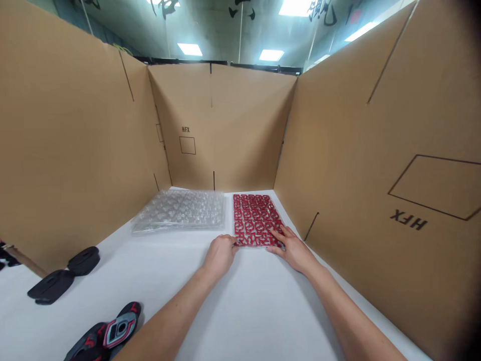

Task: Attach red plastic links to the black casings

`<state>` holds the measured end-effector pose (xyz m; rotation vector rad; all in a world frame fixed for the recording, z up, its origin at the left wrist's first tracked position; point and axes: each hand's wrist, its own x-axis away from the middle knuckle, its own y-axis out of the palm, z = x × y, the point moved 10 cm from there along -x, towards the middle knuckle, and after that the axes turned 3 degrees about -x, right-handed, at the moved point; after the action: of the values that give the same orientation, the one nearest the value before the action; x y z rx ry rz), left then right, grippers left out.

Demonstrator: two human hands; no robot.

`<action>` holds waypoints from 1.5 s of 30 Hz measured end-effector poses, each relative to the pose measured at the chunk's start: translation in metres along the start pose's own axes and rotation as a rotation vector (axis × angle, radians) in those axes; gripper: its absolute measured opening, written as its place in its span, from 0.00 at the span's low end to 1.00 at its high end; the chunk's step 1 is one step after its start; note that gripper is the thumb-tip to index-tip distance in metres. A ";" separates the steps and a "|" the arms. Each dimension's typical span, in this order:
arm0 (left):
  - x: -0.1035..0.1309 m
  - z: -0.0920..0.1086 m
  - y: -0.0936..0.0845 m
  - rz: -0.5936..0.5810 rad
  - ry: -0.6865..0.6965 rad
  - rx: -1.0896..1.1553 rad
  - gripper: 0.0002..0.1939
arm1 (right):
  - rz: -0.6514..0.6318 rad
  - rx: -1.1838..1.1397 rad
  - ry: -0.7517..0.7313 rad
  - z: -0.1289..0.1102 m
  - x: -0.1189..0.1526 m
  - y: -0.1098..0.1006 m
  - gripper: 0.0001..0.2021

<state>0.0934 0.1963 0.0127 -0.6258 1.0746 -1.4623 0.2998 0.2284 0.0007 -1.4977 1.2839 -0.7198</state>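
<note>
A clear plastic tray [252,213] with red curled pieces in rows of pockets lies flat on the white table, near the back right. My left hand [221,254] is closed at its front left corner, fingertips pressed together on the edge. Over the front right corner my right hand [293,249] rests with its fingers spread on the tray's top, the thumb along the front edge. To the left of this tray lie clear plastic trays [184,210] in a low stack; I see no red pieces in them.
Cardboard walls [225,130] enclose the white table [244,306] at the back and both sides. A black hinged object [67,276] lies at the left. A black, grey and red object [120,326] sits near my left forearm. Ceiling lights show above.
</note>
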 end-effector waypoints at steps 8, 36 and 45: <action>-0.003 -0.002 0.001 -0.009 -0.012 -0.007 0.12 | 0.000 0.015 -0.009 0.003 -0.003 -0.001 0.34; 0.003 -0.100 -0.097 0.139 0.035 -0.386 0.12 | 0.225 0.089 -0.375 -0.105 0.021 -0.010 0.14; 0.037 -0.069 -0.095 0.189 0.300 -0.378 0.12 | 0.197 0.163 -0.479 -0.219 -0.014 0.009 0.07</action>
<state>-0.0178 0.1711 0.0589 -0.5568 1.6235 -1.2205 0.0964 0.1761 0.0665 -1.2884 0.9625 -0.3017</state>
